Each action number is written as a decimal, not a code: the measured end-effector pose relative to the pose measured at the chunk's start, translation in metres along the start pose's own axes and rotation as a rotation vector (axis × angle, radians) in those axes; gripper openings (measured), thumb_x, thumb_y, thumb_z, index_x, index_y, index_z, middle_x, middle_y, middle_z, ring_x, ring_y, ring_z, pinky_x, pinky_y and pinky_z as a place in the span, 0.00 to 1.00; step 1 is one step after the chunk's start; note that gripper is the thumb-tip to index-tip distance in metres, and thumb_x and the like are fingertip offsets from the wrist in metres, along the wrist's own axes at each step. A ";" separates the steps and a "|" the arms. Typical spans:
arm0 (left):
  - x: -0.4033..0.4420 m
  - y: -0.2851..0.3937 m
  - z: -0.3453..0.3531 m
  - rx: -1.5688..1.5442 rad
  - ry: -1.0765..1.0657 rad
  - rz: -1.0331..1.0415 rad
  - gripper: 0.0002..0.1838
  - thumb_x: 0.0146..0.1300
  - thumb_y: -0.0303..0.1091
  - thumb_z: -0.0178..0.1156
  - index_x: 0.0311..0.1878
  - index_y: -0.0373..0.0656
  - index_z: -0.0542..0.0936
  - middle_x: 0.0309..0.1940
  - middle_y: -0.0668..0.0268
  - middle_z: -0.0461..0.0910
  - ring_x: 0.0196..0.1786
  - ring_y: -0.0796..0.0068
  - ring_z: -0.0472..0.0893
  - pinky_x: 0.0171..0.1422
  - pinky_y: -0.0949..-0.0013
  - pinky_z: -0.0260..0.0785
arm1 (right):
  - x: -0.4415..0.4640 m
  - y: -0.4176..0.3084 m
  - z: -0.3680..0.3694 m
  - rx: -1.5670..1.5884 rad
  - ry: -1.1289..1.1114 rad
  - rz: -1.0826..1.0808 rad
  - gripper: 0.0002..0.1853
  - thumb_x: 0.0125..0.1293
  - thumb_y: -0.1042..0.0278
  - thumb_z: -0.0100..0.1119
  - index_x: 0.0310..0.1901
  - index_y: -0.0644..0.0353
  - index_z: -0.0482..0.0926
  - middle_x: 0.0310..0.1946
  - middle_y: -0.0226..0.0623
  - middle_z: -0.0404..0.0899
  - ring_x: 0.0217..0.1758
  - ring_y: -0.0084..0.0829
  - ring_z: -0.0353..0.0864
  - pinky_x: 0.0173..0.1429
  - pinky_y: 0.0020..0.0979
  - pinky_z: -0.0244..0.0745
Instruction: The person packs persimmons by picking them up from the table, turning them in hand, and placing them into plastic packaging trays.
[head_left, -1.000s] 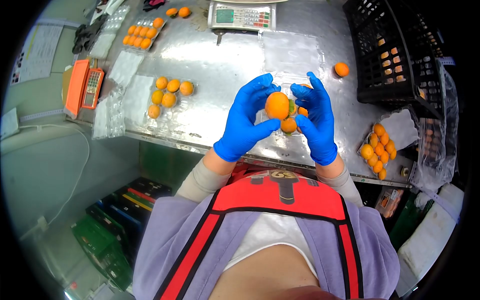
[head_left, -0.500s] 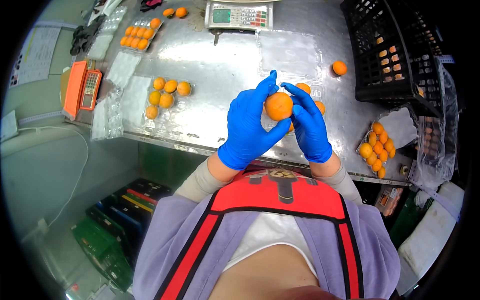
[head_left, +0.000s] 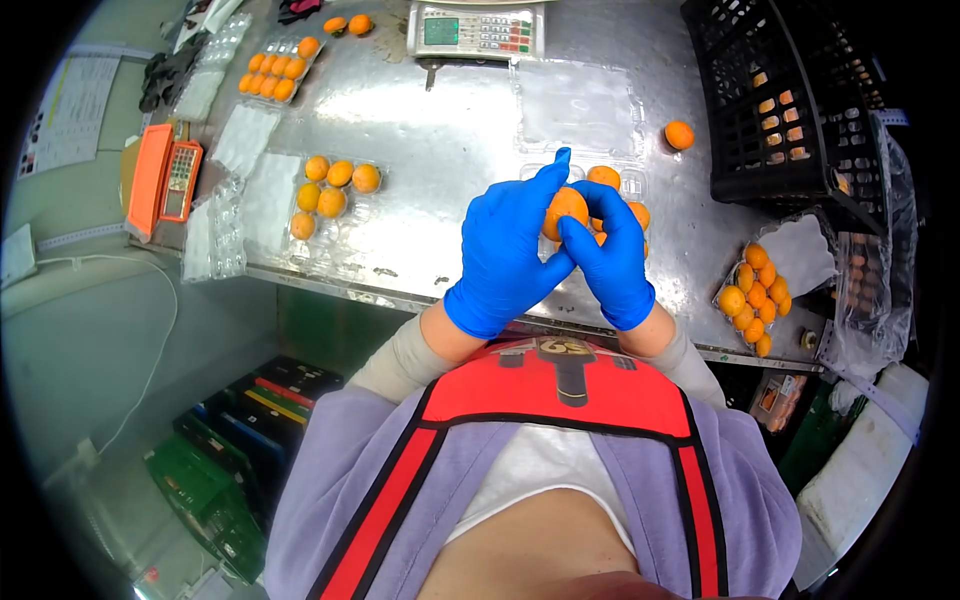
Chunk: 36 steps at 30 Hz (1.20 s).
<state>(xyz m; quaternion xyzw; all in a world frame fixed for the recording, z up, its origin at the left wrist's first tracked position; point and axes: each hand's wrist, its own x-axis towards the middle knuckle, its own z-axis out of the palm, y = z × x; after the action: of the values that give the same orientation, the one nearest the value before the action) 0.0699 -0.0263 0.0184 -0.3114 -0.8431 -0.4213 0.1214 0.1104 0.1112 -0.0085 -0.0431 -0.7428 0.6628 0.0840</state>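
Observation:
Between my two blue-gloved hands is a round orange, above the steel table. My right hand grips it, thumb on the near side and fingers curled round the far side. My left hand cups it from the left, its thumb and fingers against the fruit. Just behind my right hand, a clear plastic punnet holds several oranges, partly hidden by my fingers. The punnet's open lid lies flat on its far side.
A digital scale stands at the back. One loose orange lies near a black crate. Filled punnets sit at left, far left and right. An orange-cased device stands at the table's left end.
My hands have closed in round the orange and turned it slightly. The right hand has shifted a little left and down, uncovering more of the oranges in the punnet.

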 end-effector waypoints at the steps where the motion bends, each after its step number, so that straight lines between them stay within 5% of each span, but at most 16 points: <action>1: 0.000 0.000 0.001 -0.001 -0.001 0.000 0.37 0.43 0.32 0.69 0.61 0.39 0.68 0.40 0.61 0.80 0.41 0.65 0.79 0.45 0.67 0.70 | 0.001 0.000 -0.001 0.000 0.001 0.001 0.14 0.61 0.67 0.57 0.46 0.64 0.74 0.39 0.36 0.78 0.44 0.26 0.77 0.48 0.27 0.71; 10: 0.001 0.001 0.004 -0.008 -0.013 -0.065 0.39 0.43 0.34 0.69 0.62 0.40 0.67 0.38 0.61 0.80 0.39 0.66 0.79 0.43 0.67 0.71 | 0.008 0.001 -0.012 0.308 -0.075 0.195 0.11 0.63 0.66 0.56 0.43 0.63 0.75 0.36 0.33 0.77 0.40 0.22 0.75 0.44 0.25 0.69; 16: -0.002 -0.001 0.007 -0.003 -0.064 -0.088 0.39 0.43 0.33 0.69 0.62 0.41 0.67 0.40 0.61 0.79 0.41 0.66 0.78 0.45 0.66 0.70 | 0.012 -0.014 -0.014 -0.017 -0.146 0.090 0.11 0.62 0.66 0.57 0.43 0.63 0.75 0.36 0.34 0.76 0.40 0.23 0.75 0.45 0.26 0.71; 18: -0.001 -0.003 0.008 -0.053 -0.043 -0.091 0.38 0.44 0.33 0.69 0.62 0.40 0.67 0.42 0.61 0.79 0.43 0.66 0.78 0.47 0.67 0.69 | 0.014 -0.023 -0.014 -0.050 -0.118 0.335 0.10 0.63 0.67 0.55 0.41 0.64 0.76 0.37 0.35 0.76 0.41 0.23 0.75 0.45 0.26 0.71; 22: -0.004 -0.005 0.009 -0.130 -0.024 -0.051 0.37 0.45 0.31 0.69 0.61 0.39 0.67 0.48 0.58 0.77 0.45 0.65 0.78 0.50 0.66 0.69 | 0.019 0.003 -0.021 0.157 -0.033 0.081 0.11 0.68 0.65 0.48 0.40 0.64 0.77 0.34 0.34 0.78 0.40 0.23 0.76 0.46 0.24 0.70; 28: -0.004 -0.004 0.015 -0.328 -0.010 -0.011 0.38 0.47 0.27 0.68 0.63 0.39 0.63 0.61 0.57 0.68 0.53 0.65 0.75 0.56 0.65 0.67 | 0.013 0.008 -0.039 0.251 0.016 0.161 0.14 0.69 0.64 0.47 0.44 0.66 0.76 0.39 0.34 0.79 0.43 0.24 0.77 0.49 0.25 0.70; 31: 0.000 0.004 0.020 -0.684 -0.064 -0.204 0.37 0.51 0.28 0.65 0.65 0.40 0.61 0.63 0.60 0.64 0.58 0.66 0.72 0.60 0.66 0.65 | 0.003 0.006 -0.050 0.229 0.045 0.149 0.13 0.69 0.65 0.47 0.46 0.65 0.75 0.39 0.34 0.79 0.43 0.24 0.77 0.49 0.24 0.70; 33: 0.001 0.000 0.025 -1.414 -0.143 -0.731 0.34 0.56 0.31 0.60 0.66 0.42 0.60 0.64 0.62 0.62 0.61 0.67 0.69 0.62 0.67 0.63 | -0.005 0.011 -0.058 0.237 0.081 0.147 0.12 0.68 0.66 0.47 0.46 0.65 0.75 0.39 0.34 0.79 0.43 0.24 0.77 0.49 0.24 0.70; 36: 0.002 0.001 0.038 -1.734 -0.201 -0.835 0.31 0.61 0.35 0.55 0.67 0.42 0.59 0.63 0.63 0.63 0.62 0.65 0.68 0.63 0.66 0.63 | -0.017 0.013 -0.071 0.260 0.129 0.159 0.12 0.68 0.68 0.48 0.46 0.65 0.75 0.39 0.35 0.79 0.44 0.23 0.77 0.49 0.24 0.70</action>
<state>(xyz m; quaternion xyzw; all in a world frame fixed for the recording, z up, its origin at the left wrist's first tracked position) 0.0708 0.0050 -0.0035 -0.0026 -0.2883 -0.8777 -0.3828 0.1391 0.1791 -0.0152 -0.1330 -0.6380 0.7539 0.0835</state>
